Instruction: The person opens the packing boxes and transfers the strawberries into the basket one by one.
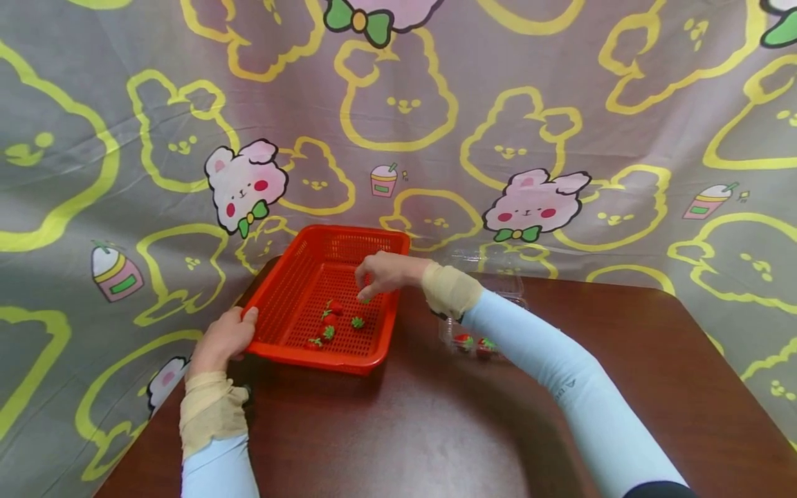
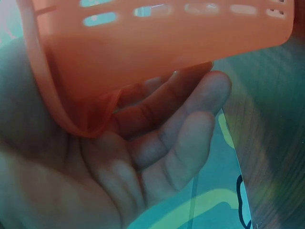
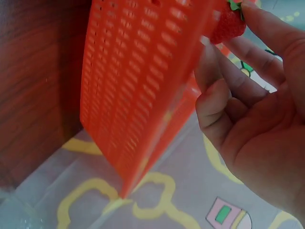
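My left hand (image 1: 225, 337) holds the near left corner of a red plastic basket (image 1: 299, 356). In the left wrist view its fingers (image 2: 190, 148) curl beneath the basket's rim, against the outer wall. Several strawberries (image 1: 330, 320) with green leaves lie on the slotted basket floor. Over the basket's right side, my right hand (image 1: 385, 271) pinches one strawberry (image 3: 229, 26) between thumb and fingers. That strawberry is close to the rim in the right wrist view; in the head view the hand hides most of it.
A clear plastic box (image 1: 445, 333) holding strawberries (image 1: 463, 341) stands on the brown table (image 1: 405, 443), right of the basket and partly hidden by my right forearm. Its transparent lid stands up behind. A patterned curtain (image 1: 423, 166) hangs along the table's back and left edges.
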Available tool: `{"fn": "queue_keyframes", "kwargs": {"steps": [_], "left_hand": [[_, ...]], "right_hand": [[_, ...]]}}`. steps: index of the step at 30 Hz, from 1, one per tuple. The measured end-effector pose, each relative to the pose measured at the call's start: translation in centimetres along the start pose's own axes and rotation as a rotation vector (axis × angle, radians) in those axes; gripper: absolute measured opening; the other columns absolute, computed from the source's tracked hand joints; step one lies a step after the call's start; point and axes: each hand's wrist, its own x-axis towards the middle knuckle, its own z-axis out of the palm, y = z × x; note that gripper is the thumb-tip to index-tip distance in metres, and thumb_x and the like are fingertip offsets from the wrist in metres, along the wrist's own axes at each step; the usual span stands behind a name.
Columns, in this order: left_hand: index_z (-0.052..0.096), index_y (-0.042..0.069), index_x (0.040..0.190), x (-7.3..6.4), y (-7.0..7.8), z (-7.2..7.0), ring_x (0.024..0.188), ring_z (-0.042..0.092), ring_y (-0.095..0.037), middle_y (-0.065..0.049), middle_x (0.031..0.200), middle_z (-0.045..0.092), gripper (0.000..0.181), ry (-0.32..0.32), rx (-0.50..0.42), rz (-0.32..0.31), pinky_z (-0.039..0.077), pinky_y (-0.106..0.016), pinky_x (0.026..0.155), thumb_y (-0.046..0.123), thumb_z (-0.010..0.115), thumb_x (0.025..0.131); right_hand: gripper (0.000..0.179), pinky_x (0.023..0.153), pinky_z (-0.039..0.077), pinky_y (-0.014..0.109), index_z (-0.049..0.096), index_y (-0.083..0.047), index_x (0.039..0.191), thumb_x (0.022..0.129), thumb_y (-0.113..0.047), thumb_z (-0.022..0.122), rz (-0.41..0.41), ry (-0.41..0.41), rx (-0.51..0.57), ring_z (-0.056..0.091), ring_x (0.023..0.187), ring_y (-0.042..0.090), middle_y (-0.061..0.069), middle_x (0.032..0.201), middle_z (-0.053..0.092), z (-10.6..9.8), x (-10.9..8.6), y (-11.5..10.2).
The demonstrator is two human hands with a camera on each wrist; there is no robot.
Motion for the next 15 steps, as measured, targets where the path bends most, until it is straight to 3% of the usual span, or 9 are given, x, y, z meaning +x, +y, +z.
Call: {"fn": "queue_keyframes", "kwargs": {"steps": [7,15], "left_hand": [[0.046,-0.006,0.115,-0.1,0.0,0.0,0.078,0.06,-0.031,-0.024,0.097,0.055,0.047,0.015,0.003,0.018,0.056,-0.037,0.062,0.037,0.029,0.105],[0.048,-0.005,0.11,0.0,-0.2,-0.1,0.072,0.061,-0.029,-0.024,0.094,0.056,0.046,0.034,0.018,0.04,0.054,-0.035,0.058,0.037,0.028,0.106]], "right_hand": [[0.023,0.065,0.042,0.024,0.069,-0.015,0.101,0.087,-0.033,0.074,-0.007,0.002,-0.088,0.051,0.071,0.013,-0.003,0.084,0.062,1.9,1.4,-0.5],[0.019,0.068,0.043,0.023,0.07,-0.014,0.092,0.085,-0.03,0.077,-0.018,-0.052,-0.195,0.054,0.076,0.013,-0.003,0.084,0.064,3.2,2.7,-0.3]]}}
